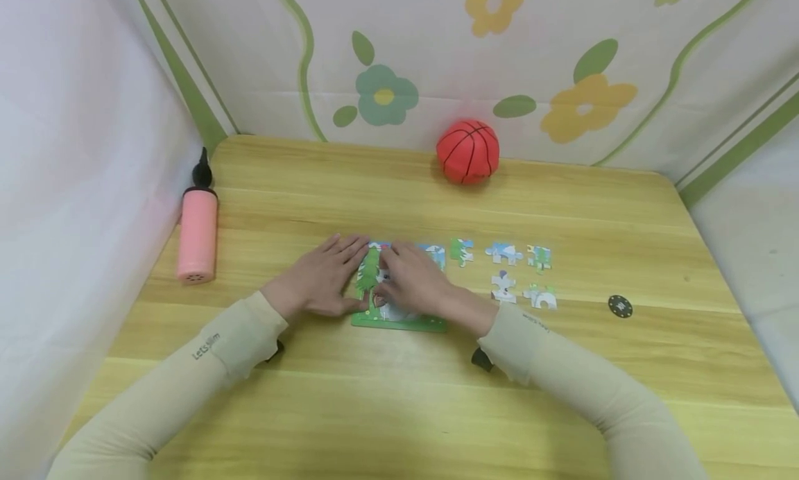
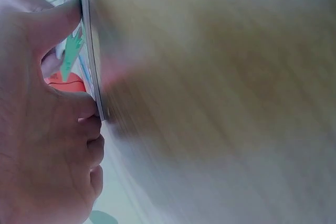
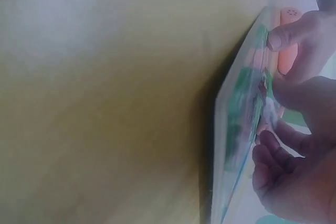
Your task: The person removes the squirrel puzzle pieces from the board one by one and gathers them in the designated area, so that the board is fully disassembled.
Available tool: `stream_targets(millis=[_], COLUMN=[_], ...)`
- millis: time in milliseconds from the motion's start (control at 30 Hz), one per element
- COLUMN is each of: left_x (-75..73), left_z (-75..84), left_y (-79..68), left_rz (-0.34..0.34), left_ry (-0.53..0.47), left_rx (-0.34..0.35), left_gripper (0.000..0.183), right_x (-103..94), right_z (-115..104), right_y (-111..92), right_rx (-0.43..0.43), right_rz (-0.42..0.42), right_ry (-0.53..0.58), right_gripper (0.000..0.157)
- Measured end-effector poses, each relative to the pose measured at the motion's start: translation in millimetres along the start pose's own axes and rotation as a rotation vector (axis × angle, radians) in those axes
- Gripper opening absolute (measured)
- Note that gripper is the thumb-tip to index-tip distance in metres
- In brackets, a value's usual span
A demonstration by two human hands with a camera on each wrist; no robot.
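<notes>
A jigsaw puzzle board (image 1: 399, 324) with a green border and a tree picture lies on the table. My left hand (image 1: 327, 272) rests at its left edge, fingers straight and spread, the thumb (image 2: 63, 17) on the border. Over the middle of the board, my right hand (image 1: 415, 279) pinches a whitish puzzle piece (image 3: 270, 113) between thumb and fingers, low against the picture. That hand hides part of the picture. To the right lie loose pieces: one with a green tree (image 1: 462, 251), a blue and white one (image 1: 503, 252) and several others.
A black round chip (image 1: 621, 306) lies right of the loose pieces. At the back stands a red toy basketball (image 1: 468, 152) by the flowered curtain (image 1: 424, 50). A pink hand pump (image 1: 198, 234) with a black nozzle is at the table's left edge.
</notes>
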State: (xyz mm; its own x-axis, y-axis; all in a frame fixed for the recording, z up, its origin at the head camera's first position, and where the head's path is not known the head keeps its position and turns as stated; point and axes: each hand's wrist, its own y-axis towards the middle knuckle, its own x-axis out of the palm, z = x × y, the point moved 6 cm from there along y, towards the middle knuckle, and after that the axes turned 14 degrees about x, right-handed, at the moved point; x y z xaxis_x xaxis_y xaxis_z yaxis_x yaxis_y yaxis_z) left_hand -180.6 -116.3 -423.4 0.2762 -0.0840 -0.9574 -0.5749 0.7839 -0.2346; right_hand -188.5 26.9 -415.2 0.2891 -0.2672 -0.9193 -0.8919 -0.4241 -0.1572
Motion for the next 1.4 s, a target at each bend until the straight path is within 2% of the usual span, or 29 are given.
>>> stream_targets(millis=[167, 400, 500, 633, 833, 1000, 1233, 1400], left_x=[0.3, -0.5, -1.1, -2.1, -2.3, -2.1, -1.2, -2.2], left_z=[-0.3, 1.0, 2.0, 2.6, 1.8, 1.3, 0.6, 3.0], left_y=[0.2, 1.2, 1.3, 1.4, 1.7, 1.0, 0.1, 1.9], left_rz=[-0.004, -0.01, -0.01, -0.021, -0.028, -0.028, -0.034, -0.036], left_ry=[0.002, 0.006, 0.007, 0.006, -0.007, -0.016, -0.017, -0.018], left_rx=[-0.008, -0.008, -0.004, -0.002, -0.007, -0.009, -0.016, -0.006], left_gripper=[0.104, 0.104, 0.104, 0.103, 0.104, 0.105, 0.105, 0.105], right_x=[1.5, -3.7, -13.7, -33.1, -53.6, -54.6, -43.7, -41.3], right_z=[0, 4, 14, 40, 90, 120, 134, 135], right_y=[-1, -6, -11, -23, -47, -59, -62, -59], right_rx=[-0.003, -0.043, -0.028, 0.046, 0.111, 0.14, 0.163, 0.149], right_rz=[-0.053, -0.043, -0.014, 0.0, 0.045, 0.011, -0.057, -0.019], right_ry=[0.148, 0.226, 0.254, 0.29, 0.262, 0.228, 0.208, 0.149], right_gripper=[0.015, 0.008, 0.007, 0.006, 0.011, 0.014, 0.012, 0.011])
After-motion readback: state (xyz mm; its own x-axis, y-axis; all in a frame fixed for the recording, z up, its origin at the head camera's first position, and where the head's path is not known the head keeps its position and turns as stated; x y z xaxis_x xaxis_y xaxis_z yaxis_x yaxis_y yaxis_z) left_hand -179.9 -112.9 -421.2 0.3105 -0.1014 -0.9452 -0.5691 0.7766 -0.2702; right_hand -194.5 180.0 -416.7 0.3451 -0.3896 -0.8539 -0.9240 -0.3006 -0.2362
